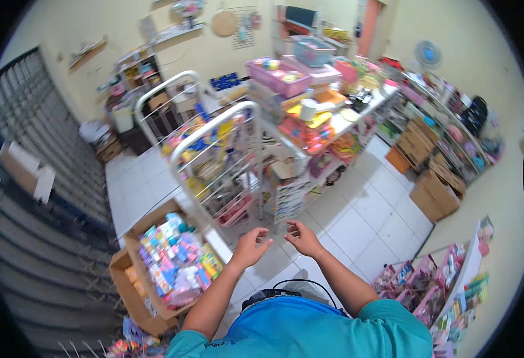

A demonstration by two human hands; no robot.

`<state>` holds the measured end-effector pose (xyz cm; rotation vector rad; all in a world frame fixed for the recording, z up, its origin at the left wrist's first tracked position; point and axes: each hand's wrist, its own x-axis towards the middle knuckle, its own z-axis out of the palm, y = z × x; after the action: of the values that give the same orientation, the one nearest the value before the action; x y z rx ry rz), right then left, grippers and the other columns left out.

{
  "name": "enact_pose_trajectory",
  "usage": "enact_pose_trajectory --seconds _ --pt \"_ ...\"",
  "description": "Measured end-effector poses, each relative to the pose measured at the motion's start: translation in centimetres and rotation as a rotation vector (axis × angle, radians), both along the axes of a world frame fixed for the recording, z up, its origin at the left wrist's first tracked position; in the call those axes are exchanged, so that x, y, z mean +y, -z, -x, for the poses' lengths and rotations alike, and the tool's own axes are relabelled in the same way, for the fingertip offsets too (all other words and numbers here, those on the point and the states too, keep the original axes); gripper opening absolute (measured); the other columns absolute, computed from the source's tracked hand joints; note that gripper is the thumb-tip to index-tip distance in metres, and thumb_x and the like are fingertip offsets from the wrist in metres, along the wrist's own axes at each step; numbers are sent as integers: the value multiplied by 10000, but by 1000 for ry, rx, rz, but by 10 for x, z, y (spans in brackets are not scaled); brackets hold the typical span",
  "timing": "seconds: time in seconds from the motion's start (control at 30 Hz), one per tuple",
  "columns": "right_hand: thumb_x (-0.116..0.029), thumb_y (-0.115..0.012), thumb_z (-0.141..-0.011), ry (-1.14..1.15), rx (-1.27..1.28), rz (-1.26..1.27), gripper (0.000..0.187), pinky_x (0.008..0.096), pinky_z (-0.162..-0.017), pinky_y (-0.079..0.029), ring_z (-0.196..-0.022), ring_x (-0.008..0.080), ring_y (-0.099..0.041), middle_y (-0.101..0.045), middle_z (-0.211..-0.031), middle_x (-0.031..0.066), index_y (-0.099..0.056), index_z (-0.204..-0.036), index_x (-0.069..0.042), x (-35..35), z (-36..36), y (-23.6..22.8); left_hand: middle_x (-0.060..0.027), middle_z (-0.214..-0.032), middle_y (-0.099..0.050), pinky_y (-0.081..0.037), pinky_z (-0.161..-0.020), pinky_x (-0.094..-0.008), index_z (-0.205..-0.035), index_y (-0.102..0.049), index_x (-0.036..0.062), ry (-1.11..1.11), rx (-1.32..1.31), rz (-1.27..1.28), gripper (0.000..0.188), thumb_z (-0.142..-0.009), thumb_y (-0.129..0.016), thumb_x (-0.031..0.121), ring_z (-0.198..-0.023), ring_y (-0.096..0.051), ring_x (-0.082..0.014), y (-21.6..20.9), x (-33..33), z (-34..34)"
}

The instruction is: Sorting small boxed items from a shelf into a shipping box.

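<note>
Both of my hands are raised in front of my body above the white tiled floor, with a small gap between them. My left hand (250, 248) is empty, its fingers loosely curled and thumb apart. Facing it, my right hand (304, 239) is likewise empty, with bent fingers spread from the thumb. Nearest to the left forearm stands an open cardboard box (132, 241) filled with colourful small packages (175, 259). Beyond the hands is a white metal rack (220, 164) with tall curved end rails, loaded with mixed goods.
A display table (348, 124) piled with baskets and bright goods adjoins the rack. Cardboard boxes (436, 196) stand by shelving at the right. Pink bins (423, 283) fill the lower right. A folding metal gate (47, 125) runs along the left. White tiles (363, 206) cover the floor.
</note>
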<state>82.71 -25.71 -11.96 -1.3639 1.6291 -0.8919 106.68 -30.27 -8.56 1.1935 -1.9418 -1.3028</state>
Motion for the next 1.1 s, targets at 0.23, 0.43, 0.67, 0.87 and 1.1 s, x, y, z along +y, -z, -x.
enact_pose_trajectory --seconds 0.23,0.43,0.67,0.87,1.1 --pt "-240 -766 -928 337 29 -35 583 379 -906 -576 -1046 268 -712 -687 -1217 169 -529 -1435 -76 55 137 -5 -171 -1185 -729 -561 -915 -416 -1263 -652 38 317 16 -34 446 -927 -751 314 -1045 -715 -295 11 -24 164" --pt "-248 -749 -940 585 73 18 561 375 -907 -571 -1036 258 -699 -689 -1200 158 -533 -1426 -70 109 245 -10 -181 -1204 -720 -562 -911 -405 -1281 -642 3 562 35 -39 464 -938 -747 298 -1056 -711 -282 7 -36 320" --pt "-249 -768 -924 1004 73 -1 568 371 -894 -573 -1027 252 -696 -686 -1189 153 -546 -1416 -72 196 356 -24 -158 -1203 -710 -558 -923 -377 -1310 -622 3 843 6 -30 452 -964 -733 271 -1075 -695 -243 4 -36 499" --pt "-238 -784 -905 1403 91 57 583 370 -875 -577 -1012 250 -705 -688 -1186 155 -555 -1413 -68 249 424 -18 -162 -1205 -713 -572 -883 -403 -1293 -638 19 1081 13 -77 475 -933 -752 308 -1077 -700 -265 3 -16 642" --pt "-182 -765 -913 1817 155 135 544 359 -911 -567 -1066 246 -687 -666 -1218 151 -555 -1395 -43 274 479 -43 -152 -1205 -715 -558 -903 -394 -1297 -643 43 1419 81 -54 455 -933 -751 295 -1084 -698 -257 -3 25 802"
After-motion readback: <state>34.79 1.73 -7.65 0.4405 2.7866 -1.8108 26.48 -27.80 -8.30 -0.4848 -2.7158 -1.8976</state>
